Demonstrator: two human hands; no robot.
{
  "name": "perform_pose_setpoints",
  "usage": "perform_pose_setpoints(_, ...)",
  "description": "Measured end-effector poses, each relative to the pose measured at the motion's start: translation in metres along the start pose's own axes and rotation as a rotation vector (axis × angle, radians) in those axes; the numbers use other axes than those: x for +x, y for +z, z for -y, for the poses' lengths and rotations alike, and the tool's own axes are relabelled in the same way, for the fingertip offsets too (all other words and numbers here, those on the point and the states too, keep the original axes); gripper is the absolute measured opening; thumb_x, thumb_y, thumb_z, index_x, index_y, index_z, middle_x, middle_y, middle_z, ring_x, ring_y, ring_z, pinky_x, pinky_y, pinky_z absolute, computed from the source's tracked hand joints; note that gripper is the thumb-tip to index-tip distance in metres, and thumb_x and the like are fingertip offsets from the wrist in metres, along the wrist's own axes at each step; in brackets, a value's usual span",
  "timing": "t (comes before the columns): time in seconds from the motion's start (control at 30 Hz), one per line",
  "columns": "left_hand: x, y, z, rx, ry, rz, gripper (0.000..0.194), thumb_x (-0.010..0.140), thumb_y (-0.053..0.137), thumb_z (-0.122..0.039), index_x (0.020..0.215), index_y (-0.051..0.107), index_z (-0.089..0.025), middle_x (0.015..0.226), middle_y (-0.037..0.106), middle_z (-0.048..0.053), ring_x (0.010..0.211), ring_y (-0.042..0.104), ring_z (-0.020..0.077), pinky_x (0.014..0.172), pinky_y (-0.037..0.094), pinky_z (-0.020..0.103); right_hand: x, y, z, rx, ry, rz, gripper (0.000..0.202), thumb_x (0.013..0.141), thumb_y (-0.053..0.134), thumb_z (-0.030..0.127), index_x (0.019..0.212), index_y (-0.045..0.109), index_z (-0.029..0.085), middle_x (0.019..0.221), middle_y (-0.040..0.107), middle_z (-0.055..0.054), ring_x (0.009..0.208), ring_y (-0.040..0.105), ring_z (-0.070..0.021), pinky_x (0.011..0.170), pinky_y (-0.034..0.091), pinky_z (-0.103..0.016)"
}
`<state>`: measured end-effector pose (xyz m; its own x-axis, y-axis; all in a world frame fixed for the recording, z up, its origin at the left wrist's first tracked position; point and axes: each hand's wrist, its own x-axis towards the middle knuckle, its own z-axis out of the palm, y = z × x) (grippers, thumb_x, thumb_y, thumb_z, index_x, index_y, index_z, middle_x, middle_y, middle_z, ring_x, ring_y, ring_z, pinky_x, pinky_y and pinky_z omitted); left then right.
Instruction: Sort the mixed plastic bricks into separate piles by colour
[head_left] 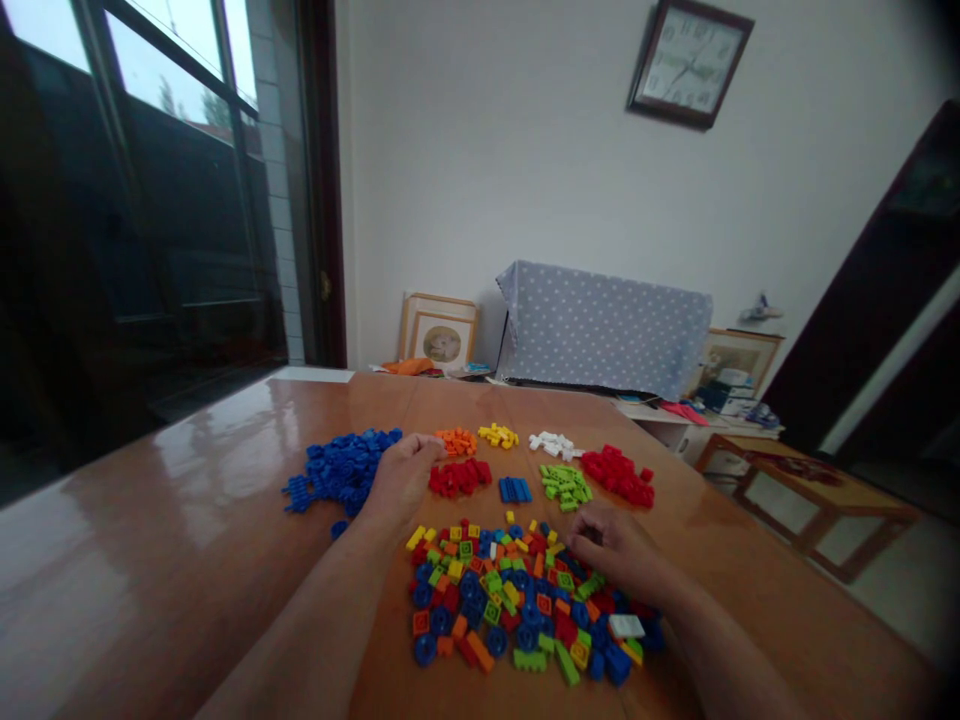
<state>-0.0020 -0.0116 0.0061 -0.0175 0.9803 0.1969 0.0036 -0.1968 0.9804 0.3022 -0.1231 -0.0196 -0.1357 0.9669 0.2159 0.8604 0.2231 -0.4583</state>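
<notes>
A mixed heap of small coloured bricks [517, 600] lies on the wooden table [187, 540] in front of me. Beyond it sit sorted piles: blue [337, 470], orange [457, 441], yellow [499, 435], white [551, 442], two red piles [459, 478] [619, 475], a small blue stack [515, 489] and green [564, 485]. My left hand [401, 480] reaches out between the blue pile and the orange pile, fingers curled; what it holds is hidden. My right hand [615, 545] rests on the mixed heap's right side, fingers bent down onto the bricks.
A polka-dot cloth covers something [604, 325] behind the table's far edge. Picture frames [439, 335] lean on the wall, a clock [688, 60] hangs above. A low side table [817, 495] stands at right, a dark window [135, 200] at left.
</notes>
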Motion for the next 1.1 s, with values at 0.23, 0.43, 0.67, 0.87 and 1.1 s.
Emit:
perform_pose_setpoints(0.23,-0.007,0.003,-0.005,0.113,0.112,0.055,0.03,0.082,0.056,-0.043,0.076,0.064,-0.015,0.074,0.064,0.001,0.071,0.055,0.0143,0.066,0.039,0.024,-0.002,-0.001,0.007,-0.04,0.0,0.053,0.012,0.081,0.058,0.027,0.074,0.065,0.02,0.077,0.065,-0.001,0.074,0.058,-0.0154,0.064,0.039,-0.025)
perform_pose_setpoints(0.43,-0.013,0.007,-0.009,0.153,0.127,0.091,0.027,0.081,0.056,-0.04,0.075,0.062,-0.015,0.07,0.061,-0.001,0.065,0.051,0.0128,0.061,0.036,0.022,-0.005,-0.005,0.014,-0.068,-0.008,0.097,0.012,0.08,0.062,0.031,0.076,0.066,0.021,0.078,0.063,0.0,0.07,0.056,-0.0141,0.059,0.036,-0.024)
perform_pose_setpoints(0.67,-0.012,0.009,-0.01,0.179,0.132,0.092,0.024,0.08,0.056,-0.039,0.073,0.059,-0.016,0.068,0.058,-0.002,0.063,0.049,0.0119,0.061,0.036,0.022,-0.006,-0.007,0.02,-0.057,-0.028,0.112,0.011,0.08,0.063,0.031,0.075,0.066,0.021,0.078,0.063,0.0,0.072,0.056,-0.0148,0.06,0.036,-0.024)
perform_pose_setpoints(0.87,-0.013,0.009,-0.01,0.186,0.142,0.103,0.026,0.08,0.057,-0.041,0.071,0.06,-0.016,0.064,0.054,-0.003,0.06,0.045,0.0113,0.057,0.034,0.022,-0.004,-0.001,0.008,0.016,-0.014,0.057,0.01,0.079,0.06,0.028,0.074,0.065,0.021,0.074,0.063,0.0,0.068,0.056,-0.0143,0.058,0.036,-0.024)
perform_pose_setpoints(1.1,-0.012,0.009,-0.011,0.212,0.136,0.086,0.027,0.077,0.06,-0.042,0.069,0.061,-0.016,0.063,0.054,-0.003,0.06,0.045,0.0118,0.056,0.033,0.022,0.003,-0.002,-0.031,0.157,0.248,-0.164,0.02,0.082,0.054,0.036,0.074,0.059,0.019,0.061,0.055,0.003,0.058,0.051,-0.013,0.052,0.035,-0.023)
